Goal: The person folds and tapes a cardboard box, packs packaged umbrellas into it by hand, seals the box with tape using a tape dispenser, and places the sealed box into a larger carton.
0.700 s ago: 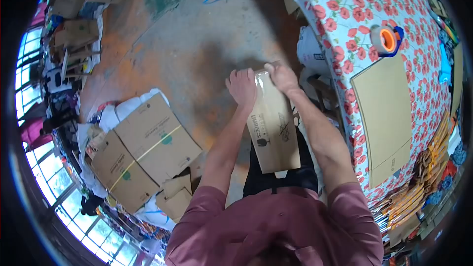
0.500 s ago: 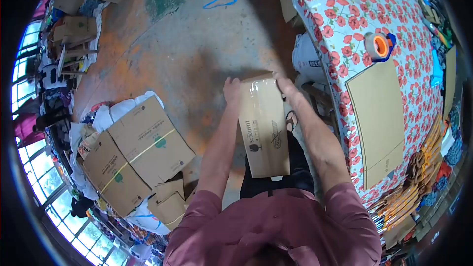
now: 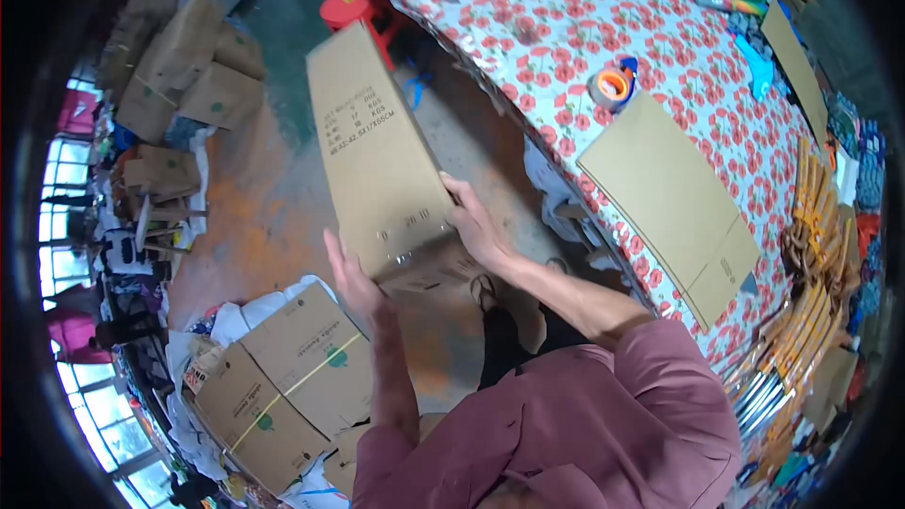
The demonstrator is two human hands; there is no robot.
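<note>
A long cardboard box (image 3: 377, 165) is held up in front of me, tilted, with its far end pointing away toward the upper left. Black printed lettering shows on its broad face, and shiny clear tape covers its near end. My left hand (image 3: 351, 273) presses along the near left side of the box with its fingers fairly straight. On the opposite side, my right hand (image 3: 476, 226) grips the near right edge, thumb and fingers against the cardboard. Between them the two hands support the box above the floor.
At right stands a table with a floral cloth (image 3: 528, 66), bearing a tape dispenser (image 3: 613, 85) and a flat cardboard sheet (image 3: 669, 207). Strapped flattened cartons (image 3: 292, 368) lie at lower left. A red stool (image 3: 347, 6) is beyond the box; more cartons (image 3: 189, 57) are stacked upper left.
The box has swung up and away from my body, turning so a different printed face shows. Both hands have shifted to its near end. My view has turned, bringing the red stool more into sight.
</note>
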